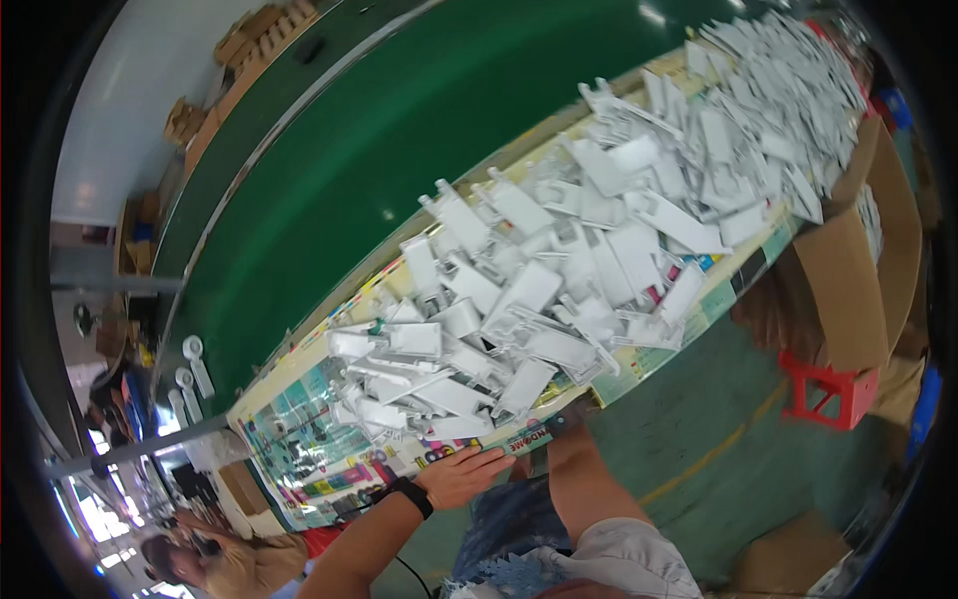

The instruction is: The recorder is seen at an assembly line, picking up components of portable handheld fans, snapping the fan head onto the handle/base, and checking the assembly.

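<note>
A: How would those white, flat, rectangular, plastic-looking parts (534, 287) handle?

B: Light and stiff, I'd judge, with smooth faces likely to slide over one another. The small projecting tabs (429, 204) look easiest to snap, so I'd take a part by the long edges of its panel.

A: Where do they lie?

B: In a loose heap along the long desk covered with printed sheets (284, 424). The closest ones sit just beyond the fingers of the left hand (464, 477); the rest spread ahead and off to the right.

A: Is that hand holding any?

B: No, it rests on the near edge, fingers extended, nothing in its grasp.

A: And the right hand?

B: The bare right forearm (589, 487) reaches the desk's edge, but the hand is hidden, so I can't tell.
</note>
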`<state>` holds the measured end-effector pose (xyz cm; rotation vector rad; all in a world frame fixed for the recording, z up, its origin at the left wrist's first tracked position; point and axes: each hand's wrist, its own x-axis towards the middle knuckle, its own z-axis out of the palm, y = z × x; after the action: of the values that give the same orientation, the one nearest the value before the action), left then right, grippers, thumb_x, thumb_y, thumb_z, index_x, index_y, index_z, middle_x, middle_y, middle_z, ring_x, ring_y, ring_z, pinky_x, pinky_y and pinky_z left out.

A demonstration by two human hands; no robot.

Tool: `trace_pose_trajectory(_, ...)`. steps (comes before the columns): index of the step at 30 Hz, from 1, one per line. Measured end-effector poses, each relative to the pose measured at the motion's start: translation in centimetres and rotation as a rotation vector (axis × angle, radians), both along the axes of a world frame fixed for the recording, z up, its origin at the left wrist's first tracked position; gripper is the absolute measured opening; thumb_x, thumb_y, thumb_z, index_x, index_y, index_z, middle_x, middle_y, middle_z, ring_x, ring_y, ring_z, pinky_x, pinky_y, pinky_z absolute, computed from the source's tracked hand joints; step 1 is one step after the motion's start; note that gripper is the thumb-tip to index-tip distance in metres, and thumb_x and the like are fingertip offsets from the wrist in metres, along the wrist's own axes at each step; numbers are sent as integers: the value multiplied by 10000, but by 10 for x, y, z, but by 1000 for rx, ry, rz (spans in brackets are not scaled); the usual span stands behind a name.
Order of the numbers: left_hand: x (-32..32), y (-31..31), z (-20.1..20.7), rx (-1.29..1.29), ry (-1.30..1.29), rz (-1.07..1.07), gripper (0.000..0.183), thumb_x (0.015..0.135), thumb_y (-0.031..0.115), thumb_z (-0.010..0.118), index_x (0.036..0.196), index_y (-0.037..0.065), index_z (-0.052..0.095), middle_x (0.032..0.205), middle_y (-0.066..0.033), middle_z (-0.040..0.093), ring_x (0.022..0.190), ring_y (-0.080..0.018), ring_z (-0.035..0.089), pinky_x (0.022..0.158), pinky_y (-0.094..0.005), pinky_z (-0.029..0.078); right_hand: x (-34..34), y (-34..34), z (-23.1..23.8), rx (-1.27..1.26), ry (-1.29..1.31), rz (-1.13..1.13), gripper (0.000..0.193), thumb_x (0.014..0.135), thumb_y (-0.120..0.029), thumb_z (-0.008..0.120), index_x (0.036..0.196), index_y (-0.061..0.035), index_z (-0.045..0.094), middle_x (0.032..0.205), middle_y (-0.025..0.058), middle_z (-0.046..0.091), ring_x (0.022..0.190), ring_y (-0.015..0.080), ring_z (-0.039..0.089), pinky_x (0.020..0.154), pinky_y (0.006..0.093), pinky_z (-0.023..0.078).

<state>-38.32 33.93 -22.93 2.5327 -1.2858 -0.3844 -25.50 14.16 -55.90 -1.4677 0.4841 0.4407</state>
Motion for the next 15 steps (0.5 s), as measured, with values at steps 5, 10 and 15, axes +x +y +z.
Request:
trace_pose_trajectory(5,-4,-2,14,99,-42,15,242,695,176,569,928,163,630,1223,8,495,1150,-169,434,973,-363,308,-75,-40,6,185,223,-326,585,672,-157,715,1196,-86,465,966,104,602,803,166,571,671,309,471)
trace_pose_trajectory(10,-12,0,4,97,-43,39,247,667,162,606,913,159,617,1229,-13,494,1148,-182,447,975,-365,312,-110,-126,46,189,178,-740,666,686,-195,752,1251,-99,413,989,108,589,848,195,574,720,325,490)
trace_pose_trajectory(15,-16,-3,-1,78,-48,-3,301,636,148,611,934,178,645,1201,-84,489,1153,-269,429,973,-426,304,-181,-235,51,280,160,-1181,702,696,-310,743,1266,-119,380,1144,114,518,954,261,552,770,397,481)
